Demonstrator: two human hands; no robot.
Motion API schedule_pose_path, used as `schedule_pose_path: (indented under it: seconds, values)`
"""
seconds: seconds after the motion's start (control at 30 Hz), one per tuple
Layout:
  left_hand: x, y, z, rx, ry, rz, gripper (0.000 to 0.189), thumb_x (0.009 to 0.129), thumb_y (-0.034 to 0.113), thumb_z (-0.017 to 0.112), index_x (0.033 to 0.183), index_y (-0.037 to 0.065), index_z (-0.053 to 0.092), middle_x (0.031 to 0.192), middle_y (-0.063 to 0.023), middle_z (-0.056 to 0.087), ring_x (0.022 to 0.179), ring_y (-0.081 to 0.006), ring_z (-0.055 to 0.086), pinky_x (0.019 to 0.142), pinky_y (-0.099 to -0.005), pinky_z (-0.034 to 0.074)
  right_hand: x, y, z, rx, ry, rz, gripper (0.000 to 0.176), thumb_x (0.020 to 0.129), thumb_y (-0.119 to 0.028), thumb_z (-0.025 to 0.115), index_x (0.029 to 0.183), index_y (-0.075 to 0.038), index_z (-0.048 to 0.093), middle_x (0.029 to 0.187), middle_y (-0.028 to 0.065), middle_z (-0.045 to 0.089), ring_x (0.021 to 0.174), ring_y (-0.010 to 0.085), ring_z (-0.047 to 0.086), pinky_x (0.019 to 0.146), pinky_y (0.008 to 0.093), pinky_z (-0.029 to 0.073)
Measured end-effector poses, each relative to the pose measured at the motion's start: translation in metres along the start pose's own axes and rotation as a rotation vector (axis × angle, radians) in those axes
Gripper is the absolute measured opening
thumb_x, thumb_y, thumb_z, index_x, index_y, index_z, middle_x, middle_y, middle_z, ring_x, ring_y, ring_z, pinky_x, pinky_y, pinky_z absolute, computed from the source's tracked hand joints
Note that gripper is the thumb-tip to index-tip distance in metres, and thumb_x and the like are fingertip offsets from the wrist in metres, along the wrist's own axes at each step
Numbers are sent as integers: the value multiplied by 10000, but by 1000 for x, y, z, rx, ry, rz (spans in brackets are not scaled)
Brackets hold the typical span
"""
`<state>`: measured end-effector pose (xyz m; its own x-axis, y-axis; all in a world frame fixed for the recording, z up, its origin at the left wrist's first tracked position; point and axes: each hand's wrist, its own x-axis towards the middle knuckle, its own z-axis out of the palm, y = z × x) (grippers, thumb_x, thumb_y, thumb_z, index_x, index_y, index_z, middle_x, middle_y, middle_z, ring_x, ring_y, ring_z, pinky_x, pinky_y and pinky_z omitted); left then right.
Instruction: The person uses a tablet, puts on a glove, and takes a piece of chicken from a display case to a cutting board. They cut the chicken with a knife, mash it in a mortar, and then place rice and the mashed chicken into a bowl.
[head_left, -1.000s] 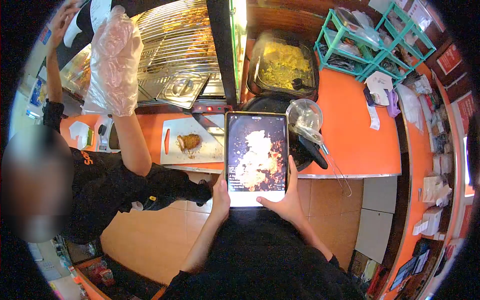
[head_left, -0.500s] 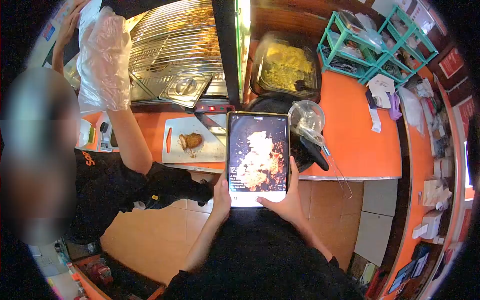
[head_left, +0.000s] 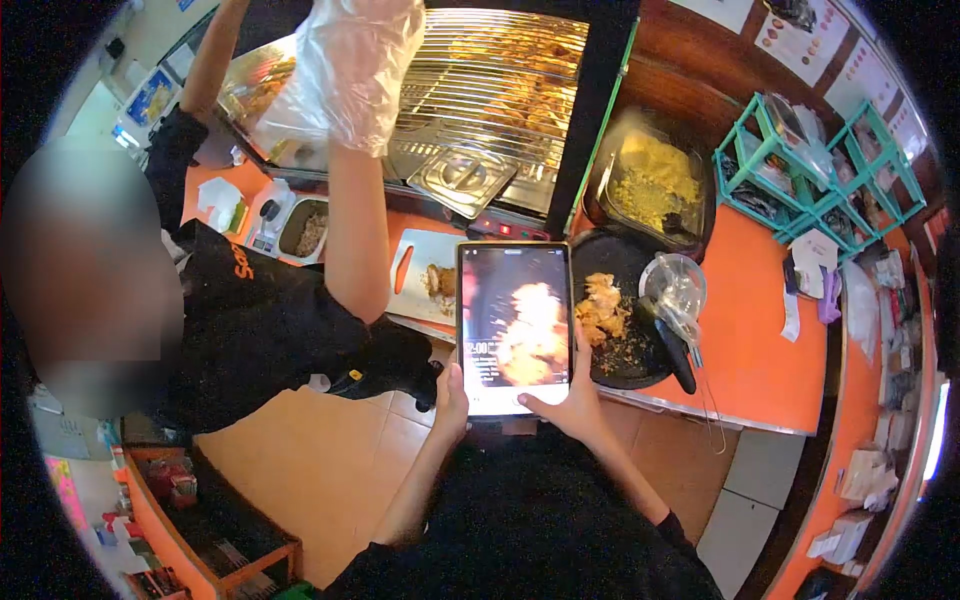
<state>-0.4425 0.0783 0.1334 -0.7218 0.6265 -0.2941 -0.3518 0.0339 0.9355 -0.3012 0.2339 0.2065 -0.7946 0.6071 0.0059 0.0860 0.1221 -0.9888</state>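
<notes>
A tablet is held upright between my hands, its screen lit with a bright, smeared picture of food. My left hand grips its lower left edge. My right hand wraps the lower right edge, thumb lying on the white strip at the bottom of the screen. Just right of the tablet, chopped fried food lies on a round black board or pan. A clear plastic bowl and a dark handle rest at its right side. The tablet partly covers a white cutting board with a browned piece.
At left, a co-worker's plastic-gloved arm reaches up before a lit food warmer. A metal lid sits at its front. Farther right are a glass tray of yellow food and green racks on the orange counter.
My view has turned left, so the counter appears shifted right while the tablet stays centred. The black surface with fried food has come out from behind it. The co-worker's gloved arm has moved right.
</notes>
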Motion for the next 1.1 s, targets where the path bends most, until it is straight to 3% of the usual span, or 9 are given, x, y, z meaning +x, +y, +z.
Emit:
schedule_pose_path:
  seconds: [0.07, 0.13, 0.2, 0.23, 0.33, 0.47, 0.5, 0.93, 1.1]
  values:
    - [1, 1, -15, 38, 62, -20, 666, 1014, 516, 338, 1360, -40, 462, 1247, -133, 577, 1114, -194, 547, 968, -329, 415, 14, 20, 15, -123, -47, -146, 1191, 683, -192, 866, 1511, -20, 28, 1471, 214, 273, 1334, 316, 376, 1090, 413, 348]
    - [2, 6, -25, 37, 154, 153, 665, 1013, 532, 336, 1318, -36, 497, 1230, -125, 585, 1096, -185, 548, 940, -314, 425, 25, 26, 31, -1, -112, -87, 1177, 688, -199, 859, 1511, -10, 39, 1483, 212, 256, 1357, 313, 343, 1112, 416, 313]
    - [4, 3, -37, 4, 212, 183, 668, 1010, 539, 345, 1309, -37, 503, 1230, -121, 586, 1108, -187, 542, 941, -312, 422, 38, 30, 45, -111, -122, -214, 1187, 683, -236, 860, 1509, -2, 40, 1500, 219, 229, 1392, 314, 282, 1146, 426, 247]
    - [4, 6, -40, -20, 215, 194, 649, 1015, 522, 348, 1313, -35, 500, 1227, -122, 587, 1113, -190, 539, 949, -317, 418, 42, 34, 51, 4, -167, -149, 1206, 671, -284, 863, 1506, 5, 42, 1518, 228, 197, 1418, 323, 226, 1166, 438, 190]
    - [5, 9, -52, -15, 251, 200, 610, 1028, 481, 352, 1326, -33, 489, 1231, -127, 582, 1128, -195, 529, 968, -326, 406, 56, 45, 65, -136, -179, -186, 1211, 668, -300, 865, 1504, 6, 45, 1525, 236, 186, 1420, 333, 226, 1163, 448, 199]
    - [25, -29, -82, 37, 315, 186, 562, 1041, 429, 360, 1343, -31, 475, 1268, -134, 563, 1168, -195, 504, 1003, -323, 381, 71, 41, 81, -33, -233, -175, 1177, 670, -274, 859, 1496, 8, 69, 1512, 242, 204, 1415, 337, 236, 1161, 447, 208]
    - [20, -18, -80, 2, 275, 176, 580, 1037, 438, 368, 1372, -29, 454, 1316, -139, 540, 1208, -199, 482, 1025, -320, 363, 72, 41, 82, -158, -231, -224, 1151, 695, -253, 842, 1481, -4, 39, 1412, 281, 350, 1288, 370, 441, 1059, 441, 390]
    - [-2, -16, -74, -108, 352, 247, 634, 1013, 505, 381, 1346, -26, 476, 1271, -131, 565, 1158, -194, 518, 997, -317, 389, 63, 49, 91, -149, -288, -240, 1133, 704, -237, 848, 1465, 5, 44, 1329, 279, 466, 1186, 378, 543, 997, 438, 457]
    - [-3, -28, -81, -109, 320, 254, 574, 1031, 435, 383, 1355, -32, 463, 1263, -131, 571, 1156, -194, 519, 1002, -318, 387, 60, 46, 91, -118, -294, -213, 1138, 686, -221, 855, 1464, 2, 55, 1330, 268, 468, 1198, 373, 535, 999, 447, 454]
